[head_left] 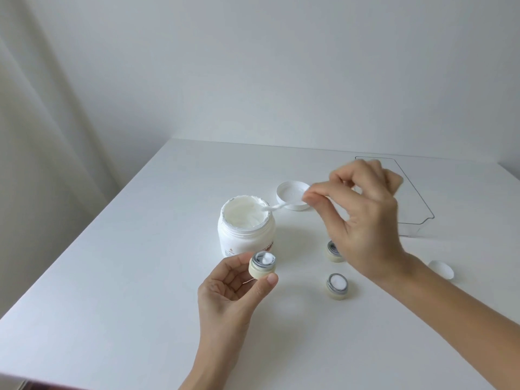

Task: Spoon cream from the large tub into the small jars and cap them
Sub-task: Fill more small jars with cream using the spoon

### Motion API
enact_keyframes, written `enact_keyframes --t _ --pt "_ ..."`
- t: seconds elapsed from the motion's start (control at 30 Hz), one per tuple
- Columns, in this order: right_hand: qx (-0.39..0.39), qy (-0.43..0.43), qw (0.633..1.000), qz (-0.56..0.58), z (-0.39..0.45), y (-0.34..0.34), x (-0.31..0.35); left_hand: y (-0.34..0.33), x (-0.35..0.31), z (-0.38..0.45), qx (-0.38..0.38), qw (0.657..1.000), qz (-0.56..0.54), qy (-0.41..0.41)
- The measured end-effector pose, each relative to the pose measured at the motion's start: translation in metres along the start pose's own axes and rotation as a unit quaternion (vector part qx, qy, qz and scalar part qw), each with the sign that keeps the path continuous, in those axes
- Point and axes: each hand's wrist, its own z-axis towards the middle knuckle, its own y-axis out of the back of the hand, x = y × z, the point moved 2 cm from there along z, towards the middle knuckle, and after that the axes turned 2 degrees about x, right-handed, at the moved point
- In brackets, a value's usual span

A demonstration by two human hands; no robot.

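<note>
Two hands are busy over the white table (118, 277), and the fingers tell most of it. The right hand (363, 220) pinches the handle of a small white spoon (277, 208) between thumb and forefinger, the other fingers loosely curled behind; the spoon's tip, coated in cream, sits at the far right rim of the large tub (246, 229). The left hand (228, 288) holds a small jar (262, 267) up off the table, thumb on its near side and fingers curled round its far side, and a dab of white cream lies in its open, grey-rimmed mouth. That held jar hangs just in front of the tub, which stands open near the middle of the table, its rim crusted with cream and its inside smeared white. Behind the tub and to the right lies the tub's lid (291, 197), white, turned inner side up, partly hidden by the right fingertips. Further right, two more small jars stand uncapped on the table: a filled jar (336, 285) nearest me, white to the brim, and a far jar (333, 251) half hidden beneath the right hand, so I cannot tell what is in it. Beyond the right wrist a small white cap (441, 269) lies on the table. At the far right edge sits a clear plastic tray (422, 218), its outline faint against the white surface.
</note>
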Motion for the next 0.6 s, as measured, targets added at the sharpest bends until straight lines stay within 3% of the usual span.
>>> enact_keyframes --t 0.17,0.37,0.6 --pt "0.142 0.043 0.988 -0.049 0.023 -0.037 0.020 -0.001 -0.001 0.000 0.002 1.000 -0.012 0.001" --pt "0.301 0.122 0.938 -0.120 0.036 -0.071 0.026 -0.004 0.000 -0.001 0.036 0.999 -0.017 0.013" --pt "0.410 -0.028 0.912 -0.014 0.036 -0.086 0.012 -0.007 -0.001 -0.001 0.066 0.998 -0.007 0.023"
